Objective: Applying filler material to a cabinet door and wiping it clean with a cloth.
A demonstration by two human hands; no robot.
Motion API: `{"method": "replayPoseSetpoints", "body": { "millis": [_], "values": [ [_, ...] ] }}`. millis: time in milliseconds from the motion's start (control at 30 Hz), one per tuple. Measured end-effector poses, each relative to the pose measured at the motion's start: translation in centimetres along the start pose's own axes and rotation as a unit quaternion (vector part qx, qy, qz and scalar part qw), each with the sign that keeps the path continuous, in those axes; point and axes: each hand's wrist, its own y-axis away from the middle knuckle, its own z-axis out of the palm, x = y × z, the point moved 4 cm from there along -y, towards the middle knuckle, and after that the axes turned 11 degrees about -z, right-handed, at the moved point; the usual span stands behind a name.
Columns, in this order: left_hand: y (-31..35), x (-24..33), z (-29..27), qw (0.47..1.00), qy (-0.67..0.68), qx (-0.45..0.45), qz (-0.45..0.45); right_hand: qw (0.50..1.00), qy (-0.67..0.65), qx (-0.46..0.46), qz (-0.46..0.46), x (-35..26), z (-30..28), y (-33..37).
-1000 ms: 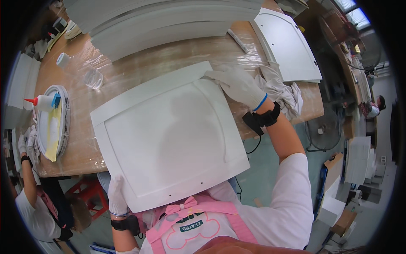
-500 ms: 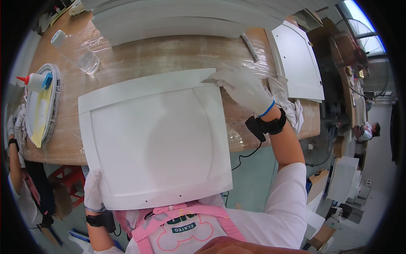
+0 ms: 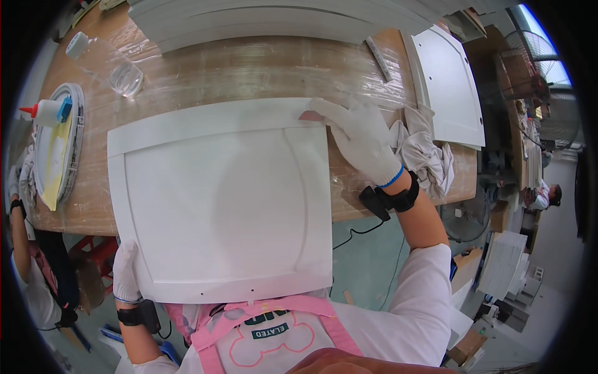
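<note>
A white framed cabinet door panel [image 3: 212,206] leans between the table edge and my body, its recessed centre facing up. My left hand [image 3: 126,274], in a white knit glove, is closed on the panel's lower left edge, with the fingers partly hidden behind it. At the far right corner my gloved right hand [image 3: 364,137] pinches a small flat reddish piece [image 3: 311,116], possibly sandpaper, against the panel's top rail. Its exact kind is not plain.
A wrapped wooden table [image 3: 249,75] bears stacked white boards [image 3: 280,25], a clear bottle [image 3: 124,78], a metal strip [image 3: 379,59], a crumpled cloth [image 3: 427,149] and another white panel [image 3: 445,87]. A glue bottle [image 3: 47,113] lies on a round lid [image 3: 76,137]. Another person's arm [image 3: 22,240] shows at left.
My right hand has turned over the corner, and the small piece now shows a reddish face instead of grey. Panel and table have shifted slightly left and up in view.
</note>
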Motion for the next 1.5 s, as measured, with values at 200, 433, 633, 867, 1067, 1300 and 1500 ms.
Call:
{"method": "replayPoseSetpoints", "body": {
  "millis": [200, 433, 633, 867, 1067, 1300, 1500],
  "values": [
    [0.2, 0.0, 0.3, 1.0, 0.019, 0.002, 0.0, 0.999, 0.008, -0.039, -0.022, -0.1, 1.2, -0.1],
    [-0.3, -0.5, -1.2, 1.0, -0.003, 0.02, -0.005, 0.999, -0.005, -0.029, -0.034, 0.3, 1.5, 0.0],
    [-0.4, -0.7, -1.4, 1.0, -0.006, 0.028, -0.005, 0.999, -0.017, -0.038, -0.024, 0.5, 1.5, 0.2],
    [-0.5, -0.6, -1.3, 1.0, -0.008, 0.019, 0.0, 0.998, 0.0, -0.041, -0.04, 0.3, 1.2, 0.0],
    [-0.4, -0.7, -1.4, 1.0, 0.005, 0.025, -0.007, 0.996, -0.038, -0.064, -0.042, 0.6, 1.2, -0.5],
    [-0.4, -0.5, -1.1, 1.0, 0.001, 0.019, -0.004, 0.993, -0.086, -0.08, 0.008, 0.3, 1.1, -0.7],
    [-0.4, -0.5, -0.9, 1.0, 0.02, 0.015, -0.013, 0.965, -0.248, -0.038, 0.072, 1.3, 1.4, 0.0]
  ]
}}
